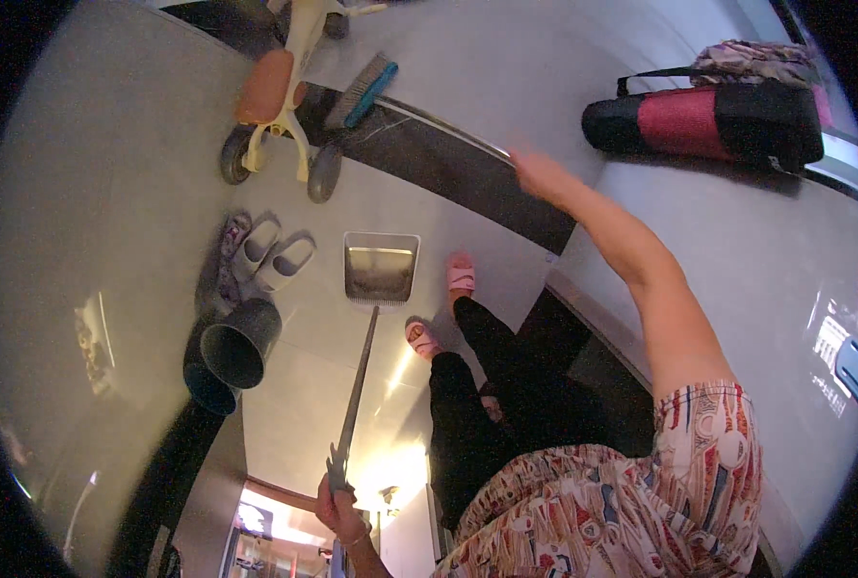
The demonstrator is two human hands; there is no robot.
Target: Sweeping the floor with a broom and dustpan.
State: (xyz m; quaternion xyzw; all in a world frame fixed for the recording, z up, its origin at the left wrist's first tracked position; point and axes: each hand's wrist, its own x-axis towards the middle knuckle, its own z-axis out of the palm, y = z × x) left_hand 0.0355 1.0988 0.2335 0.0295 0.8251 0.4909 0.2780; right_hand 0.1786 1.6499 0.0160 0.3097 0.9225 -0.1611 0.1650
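Observation:
My right hand (537, 173) is stretched out and closed around the metal handle (451, 127) of a broom. The broom head (364, 94), blue with pale bristles, lies across a dark floor strip beside a child's ride-on bike. Lower in the view, my left hand (339, 506) grips the upper end of a long dustpan handle (360, 376). That handle runs to a pale-rimmed dustpan (345, 267) resting on the light floor, with a row of comb teeth along its near edge. My pink slippers (462, 278) are to the right of the pan.
The cream ride-on bike (292, 94) has an orange seat. White clogs (284, 261) and tall dark boots (234, 347) line the left wall. A black-and-red bag (682, 123) lies at the upper right, beside patterned fabric (754, 61).

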